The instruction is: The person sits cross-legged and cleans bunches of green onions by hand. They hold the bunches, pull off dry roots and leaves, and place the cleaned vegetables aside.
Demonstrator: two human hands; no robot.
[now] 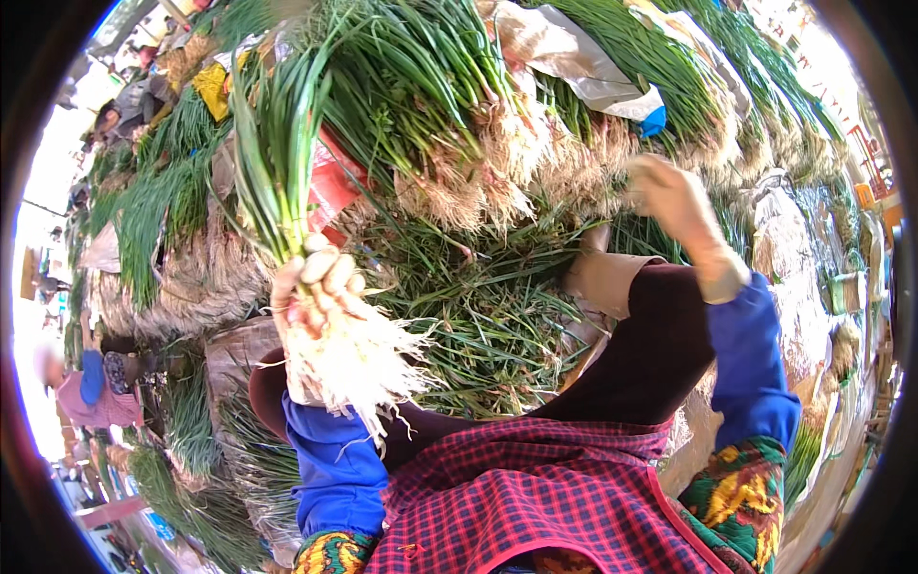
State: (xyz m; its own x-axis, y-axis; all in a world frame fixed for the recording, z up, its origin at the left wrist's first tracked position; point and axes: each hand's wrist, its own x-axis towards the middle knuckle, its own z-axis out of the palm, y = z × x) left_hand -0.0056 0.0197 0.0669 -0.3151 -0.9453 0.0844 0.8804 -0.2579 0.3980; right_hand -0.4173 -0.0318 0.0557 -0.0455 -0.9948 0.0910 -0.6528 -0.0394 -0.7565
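Observation:
My left hand [320,282] is closed around a bunch of green onions [282,177] just above the roots. Their long green leaves point up and away from me, and the pale stringy roots [354,359] hang over my wrist toward my lap. Off to the right, my right hand [679,206] is raised near the root ends of a piled row of green onions [708,115]. Its fingers are smeared by motion, so whether they hold anything cannot be made out. Straight ahead lies a large heap of green onions [411,86], roots facing me.
Loose green leaves and trimmings [478,335] cover the ground between my legs. A white plastic sheet [583,62] lies over the far piles, and a red plastic bag [335,177] shows behind the bunch. More onion piles [182,277] line the left, where a person in pink [100,397] is.

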